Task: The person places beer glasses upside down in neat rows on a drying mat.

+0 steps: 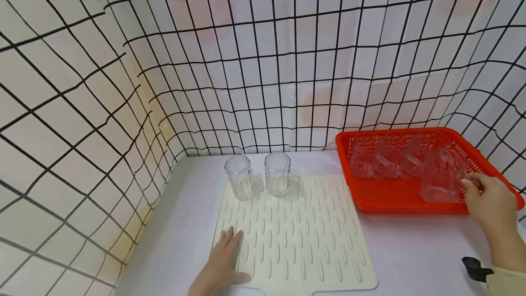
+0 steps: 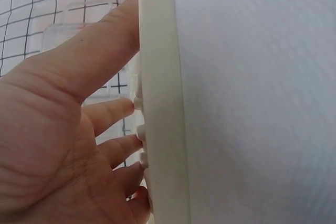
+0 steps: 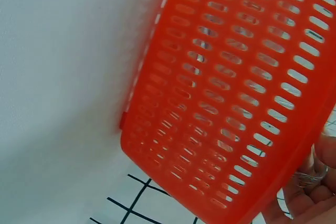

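Observation:
At the right, my right hand (image 1: 491, 200) grips the handle of a clear glass mug (image 1: 439, 188) inside the red basket (image 1: 394, 209). In the right wrist view, the basket's slotted side (image 3: 226, 87) hides most of that mug, and curled fingers (image 3: 302, 198) show by its rim. My left hand (image 1: 222, 259) rests with spread fingers on the left edge of a cream drying mat (image 1: 304, 241) with raised ridges. The left wrist view shows the thumb and fingertips touching the mat's edge (image 2: 163, 103). Two clear mugs (image 1: 240, 179) (image 1: 278, 177) stand upside down on its back left part.
Several more clear mugs (image 1: 384, 163) lie in the back of the red basket. White walls with a black grid (image 1: 263, 58) enclose the white table (image 1: 176, 223) at the back and sides. A black strap-like piece (image 1: 476, 269) is by the right wrist.

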Available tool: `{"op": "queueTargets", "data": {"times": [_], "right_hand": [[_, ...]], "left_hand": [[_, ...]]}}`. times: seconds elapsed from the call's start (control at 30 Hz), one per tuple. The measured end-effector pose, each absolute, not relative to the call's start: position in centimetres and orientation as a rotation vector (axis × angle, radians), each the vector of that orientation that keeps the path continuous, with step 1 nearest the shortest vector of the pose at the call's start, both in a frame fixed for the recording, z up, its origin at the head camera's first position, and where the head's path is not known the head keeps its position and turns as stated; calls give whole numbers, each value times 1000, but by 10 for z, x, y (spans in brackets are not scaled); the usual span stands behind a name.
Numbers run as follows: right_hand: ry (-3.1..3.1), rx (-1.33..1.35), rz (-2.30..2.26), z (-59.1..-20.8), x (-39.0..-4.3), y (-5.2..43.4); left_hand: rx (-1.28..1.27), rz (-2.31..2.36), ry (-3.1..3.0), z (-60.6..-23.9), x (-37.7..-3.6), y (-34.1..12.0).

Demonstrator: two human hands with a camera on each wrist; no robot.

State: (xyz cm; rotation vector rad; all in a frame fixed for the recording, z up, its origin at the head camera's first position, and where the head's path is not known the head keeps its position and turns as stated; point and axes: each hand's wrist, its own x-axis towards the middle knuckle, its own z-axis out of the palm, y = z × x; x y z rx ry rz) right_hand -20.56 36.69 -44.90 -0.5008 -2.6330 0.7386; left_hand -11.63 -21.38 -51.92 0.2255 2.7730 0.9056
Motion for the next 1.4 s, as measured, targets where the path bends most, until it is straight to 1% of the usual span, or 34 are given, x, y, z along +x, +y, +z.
{"op": "queueTargets", "data": {"times": [0.27, 0.67, 0.9, 1.17, 1.4], "right_hand": [[-2522, -526, 898, -448, -206, 367], [-2260, -668, 1074, -446, -208, 365], [-2079, -567, 1129, -447, -208, 359], [-1990, -459, 1197, -437, -206, 343], [-2046, -497, 1215, -426, -204, 330]], "left_hand": [[225, 930, 2764, -520, -117, -214], [233, 966, 2747, -519, -117, -212], [230, 947, 2766, -522, -116, -215], [240, 933, 2776, -522, -116, -216], [247, 930, 2776, -524, -117, -217]]}}
